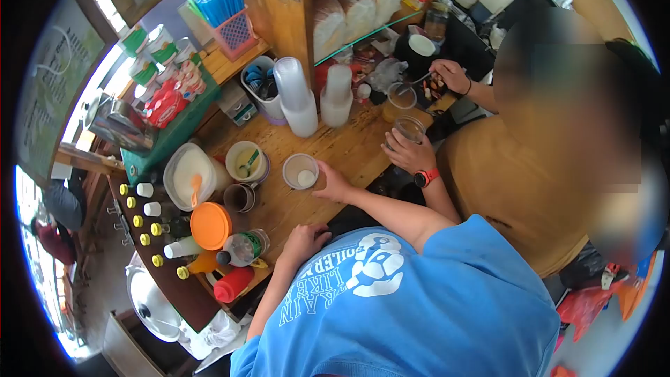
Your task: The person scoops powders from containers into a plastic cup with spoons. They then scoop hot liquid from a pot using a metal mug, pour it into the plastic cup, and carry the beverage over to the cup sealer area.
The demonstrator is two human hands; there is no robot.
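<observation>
My right hand [333,184] has its fingers against the side of a clear plastic cup [301,172] standing on the wooden counter [279,211]. Something white lies at the bottom of that cup. Near the counter's front edge rests my left hand [306,241], holding nothing that I can see, its fingers loosely stretched. Just left of the cup are a tub [247,161] with a green scoop and a dark-looking metal mug [239,198]. Beyond them sits a large container of white powder [190,176] with an orange scoop.
Stacked plastic cups [296,98] stand at the back. Bottles with yellow caps [156,229], an orange lid [211,225] and a red squeeze bottle [234,284] crowd the left. At right, a co-worker [516,181] holds a glass [409,128] and a spoon in another cup [400,100].
</observation>
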